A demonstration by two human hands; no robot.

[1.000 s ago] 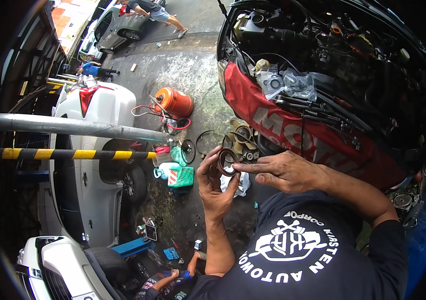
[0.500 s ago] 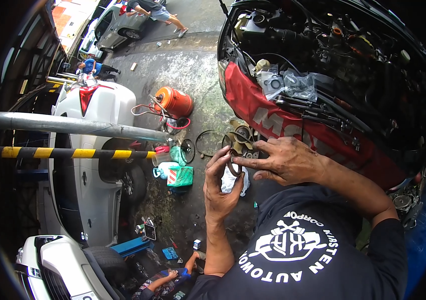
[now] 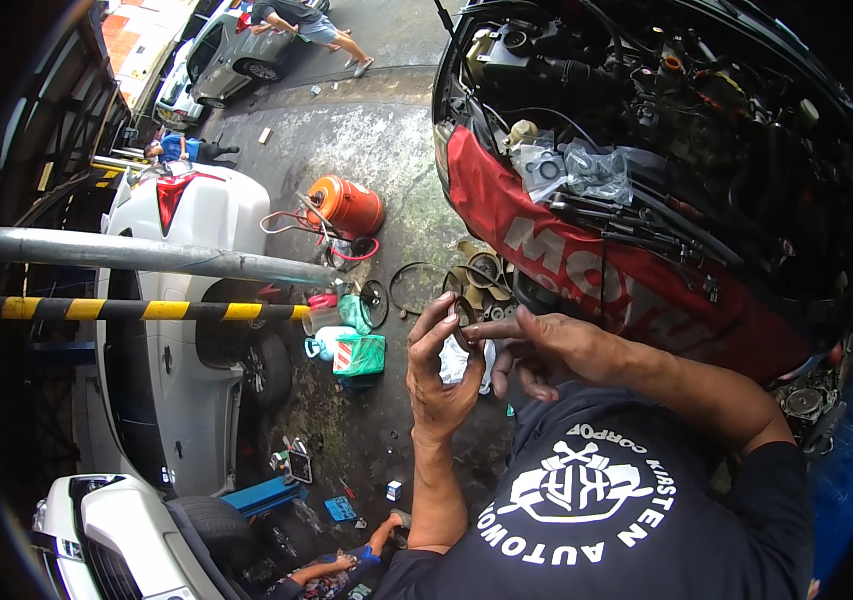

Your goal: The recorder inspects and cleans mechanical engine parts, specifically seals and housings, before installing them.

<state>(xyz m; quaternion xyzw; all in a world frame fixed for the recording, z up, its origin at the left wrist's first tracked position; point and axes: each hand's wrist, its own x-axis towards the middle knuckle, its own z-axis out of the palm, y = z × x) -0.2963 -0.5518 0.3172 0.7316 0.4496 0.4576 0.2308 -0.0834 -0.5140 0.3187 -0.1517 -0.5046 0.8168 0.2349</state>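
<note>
My left hand (image 3: 438,375) is raised in front of my chest, fingers curled around a small dark round part (image 3: 463,336). My right hand (image 3: 546,348) comes in from the right. Its index finger and thumb press on the same part, touching the left fingertips. Most of the part is hidden by the fingers. Behind the hands, on the wet concrete, lie metal rings (image 3: 416,288) and brownish round parts (image 3: 486,272). A white rag or bag (image 3: 458,362) shows just under the hands.
An open engine bay (image 3: 666,110) with a red fender cover (image 3: 596,270) and bagged parts (image 3: 566,165) is at right. An orange tank (image 3: 346,205), green bag (image 3: 358,355), white car (image 3: 186,300), striped bar (image 3: 146,310) and grey pole (image 3: 136,255) are at left. A person (image 3: 306,25) bends at the top.
Both hands have come slightly lower and closer together. The right hand, which lay over the part half a second ago, now pinches it with its fingertips.
</note>
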